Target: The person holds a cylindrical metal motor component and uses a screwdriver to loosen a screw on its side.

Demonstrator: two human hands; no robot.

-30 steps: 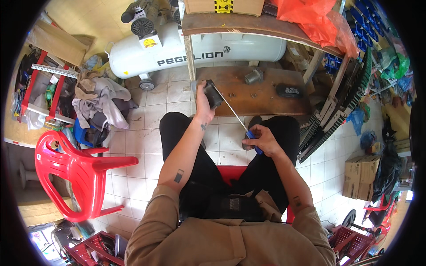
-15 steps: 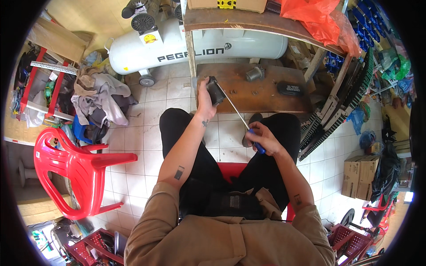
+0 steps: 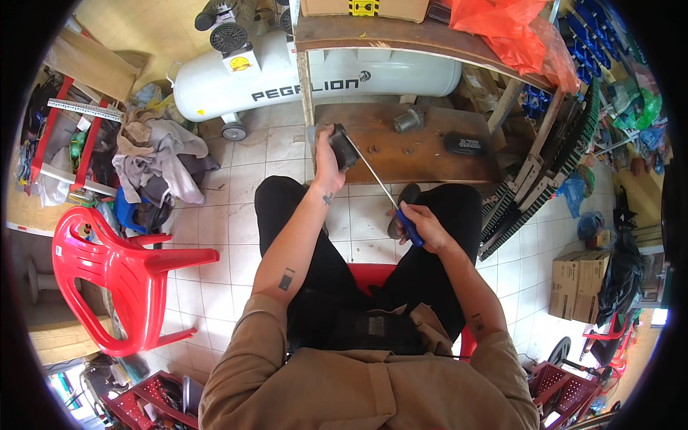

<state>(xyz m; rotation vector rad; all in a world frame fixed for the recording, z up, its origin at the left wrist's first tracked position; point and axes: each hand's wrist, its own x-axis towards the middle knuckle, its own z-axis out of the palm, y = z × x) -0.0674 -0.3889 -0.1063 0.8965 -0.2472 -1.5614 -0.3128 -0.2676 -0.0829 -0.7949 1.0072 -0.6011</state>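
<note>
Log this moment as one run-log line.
left hand: holding dark part; right hand: holding blue-handled screwdriver, shaft toward dark part; brown board: metal piece, black case

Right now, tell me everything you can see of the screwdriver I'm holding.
The screwdriver has a long, thin, straight shaft that looks like silvery metal, and a blue handle, probably plastic. Your right hand grips the handle, covering part of it. It slants away from you and leftward, above the floor, the shaft's far end meeting the upper edge of the dark block in your left hand. The tip's shape, and whether it's seated, can't be made out.
</note>
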